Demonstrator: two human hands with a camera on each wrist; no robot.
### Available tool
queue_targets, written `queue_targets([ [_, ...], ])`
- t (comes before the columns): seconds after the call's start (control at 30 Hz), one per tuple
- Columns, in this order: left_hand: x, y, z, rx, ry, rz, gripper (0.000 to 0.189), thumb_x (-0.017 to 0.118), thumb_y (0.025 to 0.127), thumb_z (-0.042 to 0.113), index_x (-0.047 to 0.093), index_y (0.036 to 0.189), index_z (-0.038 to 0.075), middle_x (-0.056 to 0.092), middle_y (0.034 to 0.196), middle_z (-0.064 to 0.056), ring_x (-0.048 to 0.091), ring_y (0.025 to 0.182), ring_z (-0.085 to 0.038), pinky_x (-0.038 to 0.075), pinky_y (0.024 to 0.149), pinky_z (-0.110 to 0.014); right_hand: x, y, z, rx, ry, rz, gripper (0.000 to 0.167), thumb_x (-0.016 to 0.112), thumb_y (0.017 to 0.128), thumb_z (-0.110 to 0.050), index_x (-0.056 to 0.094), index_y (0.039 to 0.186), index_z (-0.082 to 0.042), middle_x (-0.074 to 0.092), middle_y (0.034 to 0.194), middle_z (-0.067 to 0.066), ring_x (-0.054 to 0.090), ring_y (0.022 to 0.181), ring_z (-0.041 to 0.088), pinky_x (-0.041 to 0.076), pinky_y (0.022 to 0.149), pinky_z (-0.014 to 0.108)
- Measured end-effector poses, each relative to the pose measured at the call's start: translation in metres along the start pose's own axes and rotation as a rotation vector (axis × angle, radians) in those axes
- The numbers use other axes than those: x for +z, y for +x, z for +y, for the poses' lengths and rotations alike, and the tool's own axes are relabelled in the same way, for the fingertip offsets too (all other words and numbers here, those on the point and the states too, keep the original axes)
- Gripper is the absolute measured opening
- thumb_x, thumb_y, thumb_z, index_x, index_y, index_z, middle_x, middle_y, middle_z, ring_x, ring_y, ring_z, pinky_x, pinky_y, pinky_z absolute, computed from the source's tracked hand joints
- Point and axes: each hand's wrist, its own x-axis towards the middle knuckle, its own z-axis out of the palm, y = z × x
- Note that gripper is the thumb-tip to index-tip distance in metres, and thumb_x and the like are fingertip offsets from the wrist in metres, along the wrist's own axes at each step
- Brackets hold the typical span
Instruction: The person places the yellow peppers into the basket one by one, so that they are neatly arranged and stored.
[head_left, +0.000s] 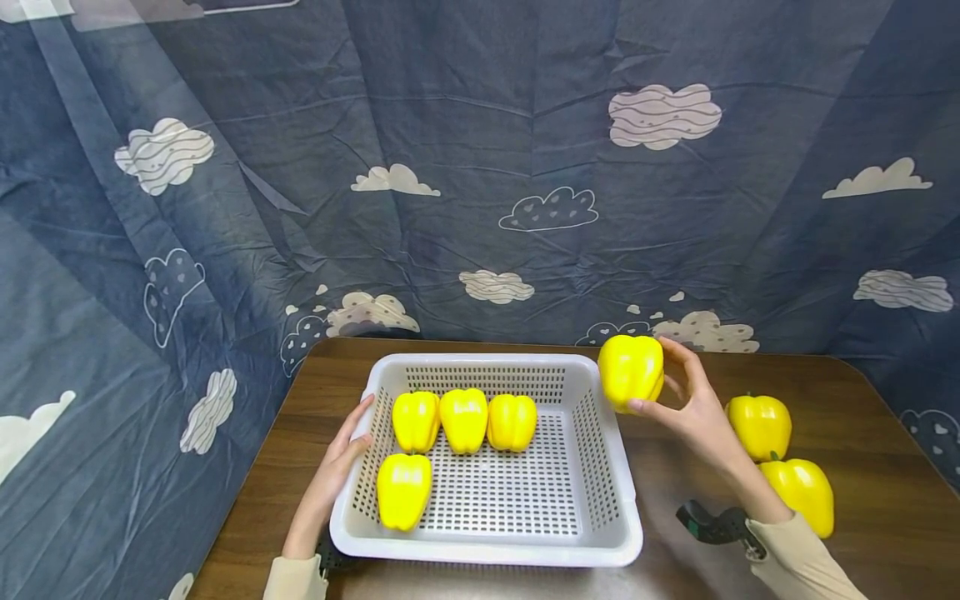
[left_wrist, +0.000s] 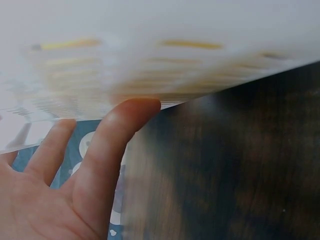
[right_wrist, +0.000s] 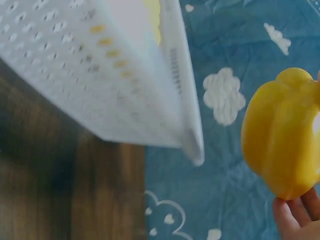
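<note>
A yellow bell pepper (head_left: 631, 372) is held up in my right hand (head_left: 693, 408), just past the right rim of a white perforated basket (head_left: 487, 552). In the right wrist view, fingertips support the same bell pepper (right_wrist: 285, 135) beside the basket's wall (right_wrist: 125, 90). My left hand (head_left: 333, 475) touches the basket's left side, its fingers fairly straight; in the left wrist view the thumb (left_wrist: 112, 135) lies against the outer wall. Inside the basket, three bell peppers (head_left: 464, 421) stand in a row toward the back left, and another bell pepper (head_left: 404, 492) lies at the front left.
Two more yellow bell peppers, a rear one (head_left: 759, 427) and a nearer one (head_left: 801, 495), lie on the wooden table (head_left: 885, 450) at the right, close to my right forearm. A dark blue cloud-printed cloth (head_left: 465, 242) hangs behind the table.
</note>
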Motion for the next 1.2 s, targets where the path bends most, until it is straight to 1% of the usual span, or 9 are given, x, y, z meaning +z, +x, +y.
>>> queue_targets([
  [0.1,0.0,0.001,0.001,-0.004,-0.006,-0.003,0.054,0.037,0.102,0.014,0.02,0.153,0.02,0.012,0.157,-0.014,0.025,0.135,-0.047,0.033,0.097,-0.062,0.003,0.0,-0.008,-0.05,0.04,-0.02,0.088,0.074,0.08,-0.002,0.021,0.15,-0.011,0.031,0.143,0.01,0.036,0.123,0.011,0.035,0.096,0.013],
  [0.17,0.0,0.001,0.001,-0.003,-0.008,-0.004,0.054,0.037,0.102,0.014,0.02,0.153,0.02,0.011,0.157,-0.014,0.025,0.135,-0.047,0.032,0.097,-0.062,0.006,-0.001,-0.012,-0.066,0.063,-0.039,0.087,0.073,0.08,-0.001,0.022,0.15,-0.011,0.031,0.142,0.009,0.038,0.121,0.009,0.036,0.093,0.01],
  [0.33,0.0,0.002,0.001,-0.001,-0.008,-0.002,0.054,0.037,0.102,0.013,0.02,0.153,0.02,0.011,0.157,-0.014,0.025,0.135,-0.047,0.032,0.097,-0.063,0.014,-0.002,-0.023,-0.064,0.068,-0.087,0.086,0.073,0.08,-0.002,0.023,0.149,-0.011,0.033,0.144,0.011,0.044,0.123,0.021,0.04,0.091,0.015],
  [0.5,0.001,0.002,0.001,0.005,-0.007,-0.005,0.054,0.036,0.102,0.013,0.02,0.153,0.02,0.011,0.157,-0.015,0.025,0.135,-0.048,0.033,0.097,-0.063,0.024,-0.003,-0.031,-0.09,0.091,-0.128,0.087,0.075,0.078,0.0,0.024,0.148,-0.009,0.03,0.146,0.011,0.042,0.125,0.016,0.035,0.103,0.048],
  [0.57,0.001,0.002,0.001,0.007,-0.009,-0.004,0.054,0.036,0.101,0.012,0.02,0.153,0.02,0.011,0.157,-0.015,0.025,0.134,-0.048,0.033,0.096,-0.063,0.029,-0.004,-0.033,-0.091,0.102,-0.148,0.087,0.075,0.078,-0.001,0.024,0.148,-0.01,0.03,0.147,0.009,0.04,0.125,0.012,0.031,0.104,0.054],
  [0.8,0.001,0.002,0.0,0.013,-0.01,-0.002,0.055,0.036,0.101,0.011,0.02,0.153,0.019,0.012,0.157,-0.014,0.025,0.135,-0.047,0.032,0.097,-0.063,0.047,-0.007,-0.038,-0.139,0.186,-0.213,0.088,0.075,0.076,0.001,0.025,0.148,-0.01,0.03,0.148,0.006,0.034,0.13,0.017,0.03,0.102,0.017],
  [0.87,0.0,0.001,0.0,0.013,-0.006,-0.002,0.055,0.036,0.101,0.012,0.02,0.153,0.019,0.012,0.157,-0.014,0.025,0.135,-0.047,0.032,0.097,-0.063,0.052,-0.008,-0.04,-0.141,0.181,-0.226,0.088,0.075,0.076,-0.001,0.027,0.148,-0.013,0.029,0.149,0.007,0.033,0.131,0.02,0.03,0.103,0.02],
  [1.1,0.0,0.0,0.0,0.016,0.0,-0.008,0.054,0.036,0.101,0.012,0.019,0.153,0.018,0.011,0.157,-0.015,0.025,0.135,-0.048,0.033,0.097,-0.063,0.069,-0.013,-0.045,-0.14,0.181,-0.27,0.086,0.077,0.076,-0.009,0.029,0.147,-0.015,0.026,0.149,0.003,0.033,0.131,0.032,0.029,0.103,0.058],
  [1.2,0.0,0.0,0.0,0.013,-0.002,-0.007,0.055,0.036,0.101,0.012,0.02,0.153,0.019,0.011,0.157,-0.015,0.025,0.135,-0.048,0.033,0.097,-0.062,0.077,-0.015,-0.046,-0.138,0.188,-0.29,0.085,0.077,0.076,-0.012,0.031,0.146,-0.018,0.027,0.148,0.003,0.034,0.13,0.031,0.032,0.105,0.049],
])
